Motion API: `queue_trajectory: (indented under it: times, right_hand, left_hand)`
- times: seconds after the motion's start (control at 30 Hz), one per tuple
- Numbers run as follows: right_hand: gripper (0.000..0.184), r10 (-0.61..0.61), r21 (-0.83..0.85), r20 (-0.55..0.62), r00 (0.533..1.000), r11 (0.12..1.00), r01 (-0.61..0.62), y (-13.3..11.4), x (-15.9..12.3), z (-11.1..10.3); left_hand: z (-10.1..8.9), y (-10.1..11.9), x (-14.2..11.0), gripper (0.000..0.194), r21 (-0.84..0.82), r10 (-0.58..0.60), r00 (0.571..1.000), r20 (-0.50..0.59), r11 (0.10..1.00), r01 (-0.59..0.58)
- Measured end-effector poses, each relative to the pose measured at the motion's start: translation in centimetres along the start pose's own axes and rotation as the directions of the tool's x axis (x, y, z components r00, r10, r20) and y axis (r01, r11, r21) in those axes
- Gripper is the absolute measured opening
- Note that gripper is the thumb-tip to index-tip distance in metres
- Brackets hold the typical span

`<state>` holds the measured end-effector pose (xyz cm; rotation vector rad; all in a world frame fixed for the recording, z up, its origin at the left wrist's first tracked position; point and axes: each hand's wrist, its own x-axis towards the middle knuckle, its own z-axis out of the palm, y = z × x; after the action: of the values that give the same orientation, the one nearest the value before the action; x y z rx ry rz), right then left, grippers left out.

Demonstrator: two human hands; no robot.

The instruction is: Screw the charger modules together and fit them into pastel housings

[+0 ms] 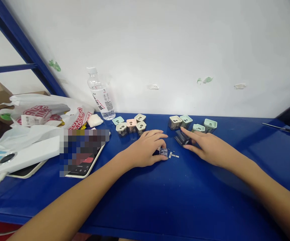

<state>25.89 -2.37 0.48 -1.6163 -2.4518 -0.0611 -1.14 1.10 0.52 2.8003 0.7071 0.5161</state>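
My left hand [148,148] is closed around a small clear plastic piece [163,152] just above the blue table. Fingers of my right hand [205,145] grip a dark see-through sharpener container [182,137], thumb in front and index finger on top. Between the hands lie two small metal blades [175,156] and a couple of tiny screws [174,151]. Behind my left hand stand several two-hole pencil sharpeners [131,124] with cream, pink and mint tops. More cream and mint sharpeners [186,120] stand behind my right hand, one partly hidden by it.
A water bottle [101,95] stands against the white wall. At left are a phone [84,169], a white power bank [29,155] with a cable, and plastic bags [52,107]. A screwdriver [282,128] lies at the far right.
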Motion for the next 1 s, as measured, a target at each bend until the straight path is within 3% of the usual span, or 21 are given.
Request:
queue_trajectory:
  times: [0.1, 0.2, 0.33, 0.47, 0.53, 0.7, 0.9, 1.0]
  right_hand:
    - [0.063, -0.019, -0.004, 0.060, 0.998, 1.000, 0.019, -0.2, -0.3, -0.6]
    - [0.065, 0.008, 0.018, 0.020, 1.000, 1.000, -0.009, -1.1, -0.5, -1.5]
    - [0.047, 0.112, 0.263, -0.073, 0.991, 0.961, -0.090, -2.8, -0.6, -2.3]
    - [0.044, 0.053, 0.625, 0.052, 0.997, 0.777, -0.074, -4.1, -0.7, -2.5]
    - [0.041, -0.003, 0.739, 0.105, 0.994, 0.670, -0.076, -4.4, -0.7, -2.5]
    - [0.039, 0.019, 0.841, 0.174, 0.984, 0.517, -0.159, -4.4, -0.7, -2.5]
    - [0.038, -0.060, 0.947, 0.198, 0.978, 0.271, -0.175, -4.6, -0.7, -2.2]
    - [0.036, -0.047, 0.956, 0.201, 0.978, 0.226, -0.186, -4.5, -0.7, -1.8]
  left_hand:
    - [-0.1, -0.2, 0.0, 0.021, -0.011, 0.008, 0.999, -0.035, 1.000, -0.009]
    - [0.0, -0.4, 0.2, 0.024, -0.008, 0.054, 0.990, -0.127, 0.998, -0.056]
    - [0.2, -0.1, 0.6, 0.025, -0.049, 0.118, 0.947, -0.298, 0.989, -0.138]
    - [0.5, 0.7, 0.8, 0.029, -0.109, 0.171, 0.881, -0.442, 0.964, -0.242]
    - [0.6, 1.1, 0.8, 0.030, -0.151, 0.160, 0.875, -0.457, 0.955, -0.254]
    - [0.6, 1.8, 0.8, 0.029, -0.229, 0.098, 0.888, -0.450, 0.948, -0.221]
    - [0.4, 2.3, 0.7, 0.027, -0.140, 0.177, 0.857, -0.485, 0.951, -0.276]
    - [0.1, 2.2, 0.6, 0.025, -0.074, 0.221, 0.871, -0.439, 0.957, -0.280]
